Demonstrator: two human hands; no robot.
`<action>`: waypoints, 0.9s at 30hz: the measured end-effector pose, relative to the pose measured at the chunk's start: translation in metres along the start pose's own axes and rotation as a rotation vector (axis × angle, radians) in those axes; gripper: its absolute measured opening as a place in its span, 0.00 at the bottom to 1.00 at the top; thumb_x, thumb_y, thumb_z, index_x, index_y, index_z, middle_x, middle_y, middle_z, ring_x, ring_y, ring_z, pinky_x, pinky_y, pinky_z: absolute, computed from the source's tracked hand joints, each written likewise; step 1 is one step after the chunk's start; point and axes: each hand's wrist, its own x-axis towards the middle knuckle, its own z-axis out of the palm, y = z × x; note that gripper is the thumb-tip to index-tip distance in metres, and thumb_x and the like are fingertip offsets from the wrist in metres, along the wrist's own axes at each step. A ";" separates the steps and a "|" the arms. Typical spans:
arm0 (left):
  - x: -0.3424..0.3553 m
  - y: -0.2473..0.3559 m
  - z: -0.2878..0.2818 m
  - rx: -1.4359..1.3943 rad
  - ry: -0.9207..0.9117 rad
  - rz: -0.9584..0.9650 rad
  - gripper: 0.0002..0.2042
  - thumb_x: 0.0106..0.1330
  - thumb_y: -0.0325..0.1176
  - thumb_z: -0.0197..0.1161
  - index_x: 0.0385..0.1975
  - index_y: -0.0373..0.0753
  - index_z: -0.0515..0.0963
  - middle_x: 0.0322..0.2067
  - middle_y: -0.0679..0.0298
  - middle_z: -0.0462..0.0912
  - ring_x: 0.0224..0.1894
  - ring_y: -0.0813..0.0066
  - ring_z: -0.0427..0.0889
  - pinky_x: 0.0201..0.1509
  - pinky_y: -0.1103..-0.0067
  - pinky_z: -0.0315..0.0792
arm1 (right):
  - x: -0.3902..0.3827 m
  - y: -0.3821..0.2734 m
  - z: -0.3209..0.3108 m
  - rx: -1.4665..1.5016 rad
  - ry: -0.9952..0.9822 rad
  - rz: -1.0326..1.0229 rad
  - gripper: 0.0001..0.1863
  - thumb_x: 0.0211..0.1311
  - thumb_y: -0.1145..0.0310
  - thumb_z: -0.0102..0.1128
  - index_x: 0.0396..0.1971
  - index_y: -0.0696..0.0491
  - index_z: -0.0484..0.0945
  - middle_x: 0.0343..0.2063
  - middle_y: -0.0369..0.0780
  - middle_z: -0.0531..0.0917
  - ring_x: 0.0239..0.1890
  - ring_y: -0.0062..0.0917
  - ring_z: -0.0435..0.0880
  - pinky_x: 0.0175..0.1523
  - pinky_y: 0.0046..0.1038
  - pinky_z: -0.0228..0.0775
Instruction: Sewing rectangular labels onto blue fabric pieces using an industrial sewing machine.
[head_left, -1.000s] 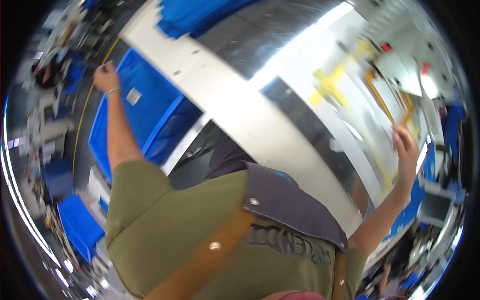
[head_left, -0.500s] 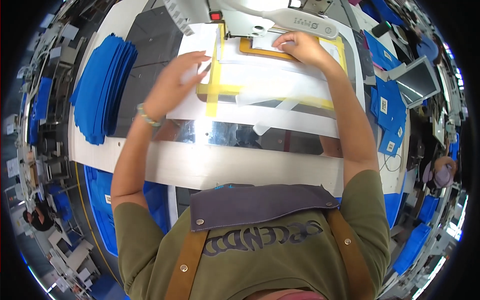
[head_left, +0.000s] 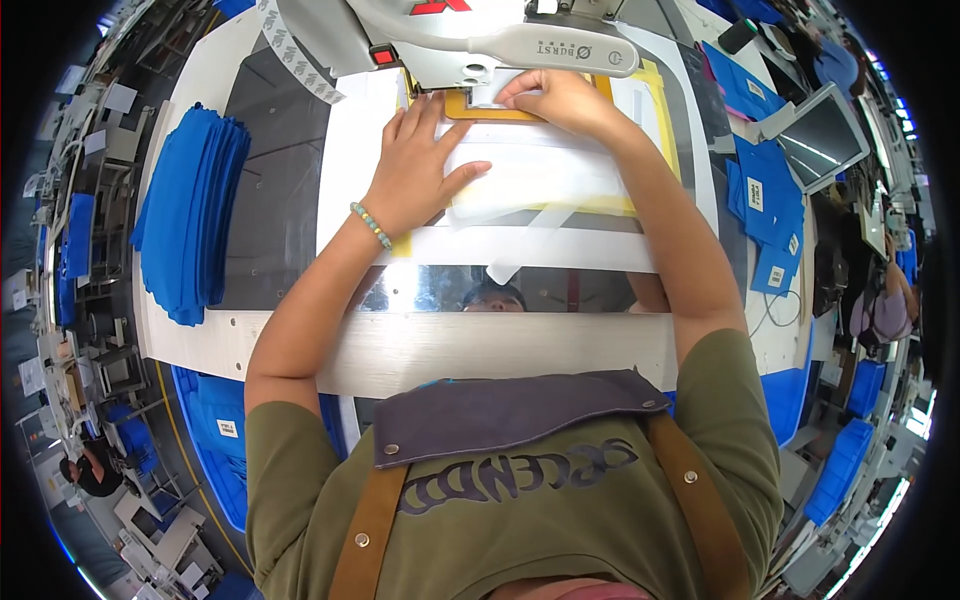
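Observation:
My left hand (head_left: 415, 170) lies flat with fingers spread on a white sheet (head_left: 550, 170) edged with yellow tape. Its fingertips reach the left corner of a small orange-yellow frame (head_left: 500, 115). My right hand (head_left: 562, 105) has its fingertips pinched together over the frame's opening, at a small white piece (head_left: 484, 97). Whether they grip that piece is hard to make out. Directly above stands the white head of a sewing machine (head_left: 440, 65), which hides the far part of the frame. A strip of translucent tape (head_left: 505, 270) runs off the sheet's near edge.
A stack of folded blue fabric pieces (head_left: 190, 215) stands at the left of the table (head_left: 500, 350). On the right lie blue pieces with white labels (head_left: 770, 205), beside a monitor (head_left: 825, 140). A light-grey lamp arm (head_left: 555, 48) crosses over my right hand. Blue bins (head_left: 225, 420) sit below the table.
My left hand has come down from the air onto the sheet, beside the frame. The sheet and frame sit further left in view, and my right hand shifted left with them.

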 end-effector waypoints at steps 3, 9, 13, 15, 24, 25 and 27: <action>0.001 0.002 0.000 -0.007 0.000 0.000 0.31 0.77 0.57 0.56 0.68 0.37 0.77 0.75 0.37 0.63 0.79 0.40 0.56 0.80 0.55 0.49 | 0.004 0.006 0.001 0.000 -0.005 -0.013 0.12 0.69 0.59 0.70 0.46 0.47 0.92 0.37 0.34 0.91 0.38 0.17 0.84 0.48 0.23 0.75; -0.003 0.000 0.003 0.020 0.026 -0.026 0.30 0.77 0.58 0.56 0.65 0.39 0.80 0.74 0.40 0.66 0.78 0.43 0.59 0.81 0.55 0.50 | -0.003 0.007 -0.018 -0.024 -0.040 -0.029 0.11 0.65 0.64 0.67 0.42 0.50 0.92 0.40 0.36 0.92 0.43 0.22 0.87 0.53 0.27 0.77; 0.000 -0.001 0.003 0.007 0.034 -0.021 0.29 0.77 0.57 0.56 0.64 0.39 0.81 0.74 0.42 0.67 0.78 0.44 0.60 0.80 0.56 0.52 | -0.010 0.026 -0.059 0.008 0.106 -0.157 0.08 0.63 0.66 0.69 0.38 0.51 0.90 0.38 0.35 0.92 0.41 0.21 0.87 0.50 0.26 0.77; 0.001 -0.002 0.002 0.020 0.031 -0.018 0.28 0.78 0.54 0.56 0.65 0.38 0.79 0.73 0.44 0.68 0.78 0.45 0.60 0.78 0.58 0.54 | -0.011 0.035 -0.067 -0.080 -0.006 -0.088 0.06 0.62 0.68 0.68 0.37 0.50 0.90 0.35 0.33 0.90 0.40 0.20 0.86 0.49 0.26 0.76; -0.001 -0.007 0.005 0.075 0.049 -0.008 0.26 0.79 0.54 0.56 0.63 0.40 0.81 0.72 0.48 0.72 0.77 0.47 0.63 0.77 0.58 0.57 | -0.021 0.018 -0.072 -0.410 -0.192 -0.021 0.07 0.62 0.73 0.64 0.37 0.52 0.89 0.33 0.39 0.90 0.39 0.24 0.87 0.44 0.31 0.76; -0.001 -0.008 0.005 0.081 0.050 -0.002 0.26 0.78 0.54 0.56 0.64 0.40 0.80 0.72 0.48 0.72 0.77 0.47 0.63 0.77 0.58 0.57 | -0.020 0.013 -0.071 -0.411 -0.195 -0.022 0.07 0.62 0.73 0.64 0.37 0.52 0.89 0.33 0.39 0.90 0.39 0.24 0.87 0.44 0.31 0.76; -0.002 -0.008 0.006 0.086 0.053 -0.003 0.26 0.78 0.54 0.56 0.64 0.40 0.80 0.72 0.49 0.72 0.77 0.47 0.63 0.77 0.58 0.57 | -0.020 0.002 -0.067 -0.527 -0.268 0.050 0.10 0.64 0.75 0.60 0.40 0.51 0.88 0.34 0.41 0.90 0.40 0.27 0.87 0.45 0.33 0.77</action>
